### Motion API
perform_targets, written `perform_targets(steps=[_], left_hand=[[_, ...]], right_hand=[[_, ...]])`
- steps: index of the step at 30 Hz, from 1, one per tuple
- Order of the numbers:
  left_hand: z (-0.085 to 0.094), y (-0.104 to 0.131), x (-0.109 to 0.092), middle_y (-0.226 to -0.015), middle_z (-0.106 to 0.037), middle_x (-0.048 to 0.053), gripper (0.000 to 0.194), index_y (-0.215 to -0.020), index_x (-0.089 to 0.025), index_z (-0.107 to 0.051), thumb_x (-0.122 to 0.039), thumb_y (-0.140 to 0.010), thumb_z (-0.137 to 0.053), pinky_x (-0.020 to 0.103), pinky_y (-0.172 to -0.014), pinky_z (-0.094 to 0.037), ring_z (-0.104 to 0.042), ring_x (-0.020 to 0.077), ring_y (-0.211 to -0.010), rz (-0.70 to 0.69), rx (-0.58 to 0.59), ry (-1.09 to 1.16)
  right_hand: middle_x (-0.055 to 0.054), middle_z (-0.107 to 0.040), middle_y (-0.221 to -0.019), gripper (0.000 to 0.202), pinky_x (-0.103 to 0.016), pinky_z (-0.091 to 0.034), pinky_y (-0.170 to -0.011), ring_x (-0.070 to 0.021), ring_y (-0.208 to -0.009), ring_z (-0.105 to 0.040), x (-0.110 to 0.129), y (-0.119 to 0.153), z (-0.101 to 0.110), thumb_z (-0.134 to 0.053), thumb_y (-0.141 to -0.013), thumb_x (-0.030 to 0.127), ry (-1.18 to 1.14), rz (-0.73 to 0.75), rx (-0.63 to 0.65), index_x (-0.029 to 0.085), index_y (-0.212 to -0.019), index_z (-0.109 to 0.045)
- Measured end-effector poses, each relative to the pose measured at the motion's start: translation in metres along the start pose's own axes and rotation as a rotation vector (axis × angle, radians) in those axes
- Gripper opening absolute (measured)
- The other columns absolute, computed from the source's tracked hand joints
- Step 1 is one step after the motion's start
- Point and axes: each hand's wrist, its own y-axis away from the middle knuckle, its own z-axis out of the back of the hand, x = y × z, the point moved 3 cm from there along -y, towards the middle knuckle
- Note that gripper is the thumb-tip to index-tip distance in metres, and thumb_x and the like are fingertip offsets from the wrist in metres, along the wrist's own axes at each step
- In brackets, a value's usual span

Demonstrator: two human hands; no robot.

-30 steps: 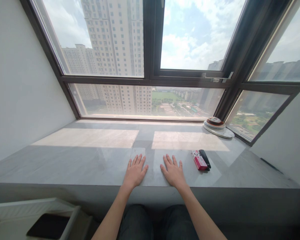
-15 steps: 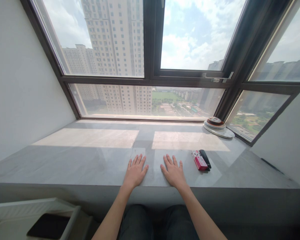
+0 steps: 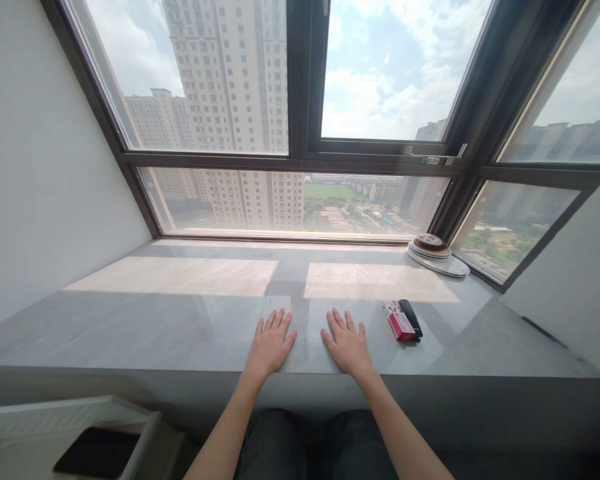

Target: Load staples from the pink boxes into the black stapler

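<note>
My left hand (image 3: 271,343) lies palm down with spread fingers on the grey marble-look windowsill (image 3: 145,327), near its front edge. A short gap to the right, my right hand (image 3: 348,343) rests flat in the same way, fingers apart. Neither hand holds anything. Closest to my right hand is a small pink-and-white box (image 3: 399,322), lying on the sill. A black object, perhaps a stapler (image 3: 411,320), lies against the box's right side.
Stacked round plates or discs (image 3: 433,255) sit in the far right corner by the dark window frame (image 3: 290,163). At lower left, a white slatted surface (image 3: 25,427) bears a black flat object (image 3: 97,452). A thin dark strip (image 3: 545,332) runs along the right wall.
</note>
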Motion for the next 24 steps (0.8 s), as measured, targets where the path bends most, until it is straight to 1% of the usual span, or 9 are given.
perform_targets(steps=[3,8,13,18,21,24], left_hand=[[0.0,0.0,0.0,-0.165,-0.023,-0.002,0.057,-0.155,-0.036,-0.03,-0.054,-0.101,-0.025,0.05,-0.123,-0.014,-0.017,0.0242,-0.153,0.002,0.005,0.004],[0.0,0.0,0.0,-0.165,-0.023,-0.002,0.057,-0.155,-0.035,-0.031,-0.054,-0.101,-0.024,0.049,-0.123,-0.014,-0.017,0.0235,-0.153,0.001,0.004,0.008],[-0.002,-0.001,-0.002,-0.165,-0.022,-0.001,0.058,-0.156,-0.035,-0.03,-0.053,-0.101,-0.024,0.052,-0.122,-0.012,-0.016,0.0257,-0.153,0.019,0.006,-0.017],[-0.006,-0.004,-0.013,-0.166,-0.021,0.003,0.059,-0.157,-0.031,-0.029,-0.05,-0.101,-0.023,0.059,-0.12,-0.007,-0.014,0.0313,-0.152,0.038,-0.016,-0.052],[-0.009,-0.007,-0.022,-0.166,-0.018,0.004,0.062,-0.157,-0.029,-0.028,-0.053,-0.101,-0.022,0.063,-0.119,-0.006,-0.011,0.0357,-0.152,0.053,-0.021,-0.05],[-0.009,-0.01,-0.03,-0.166,-0.018,0.002,0.064,-0.158,-0.031,-0.027,-0.058,-0.1,-0.019,0.061,-0.12,-0.008,-0.011,0.0341,-0.152,0.017,-0.027,-0.024]], right_hand=[[0.006,-0.013,-0.166,0.063,-0.057,0.001,-0.118,-0.0292,-0.153,0.001,0.0,0.0,0.0,-0.018,-0.101,0.059,0.005,0.004,0.005,0.036,-0.16,-0.02],[0.005,-0.014,-0.166,0.063,-0.058,0.001,-0.118,-0.0297,-0.153,0.0,-0.001,0.0,-0.001,-0.018,-0.101,0.059,0.005,0.011,-0.012,0.036,-0.159,-0.021],[0.005,-0.015,-0.166,0.063,-0.059,0.001,-0.118,-0.0303,-0.152,-0.002,0.001,0.0,-0.001,-0.019,-0.101,0.059,0.007,0.007,-0.014,0.036,-0.159,-0.022],[0.004,-0.013,-0.167,0.063,-0.058,0.002,-0.118,-0.0294,-0.153,0.001,0.005,0.001,0.001,-0.019,-0.101,0.058,0.021,-0.007,-0.008,0.035,-0.16,-0.021],[0.004,-0.012,-0.167,0.063,-0.057,0.002,-0.118,-0.0291,-0.153,0.002,0.006,0.002,0.002,-0.019,-0.101,0.057,0.026,-0.016,0.005,0.035,-0.16,-0.02],[0.004,-0.011,-0.167,0.063,-0.057,0.002,-0.118,-0.029,-0.153,0.003,0.007,0.002,0.003,-0.019,-0.101,0.057,0.032,-0.021,0.015,0.034,-0.16,-0.02]])
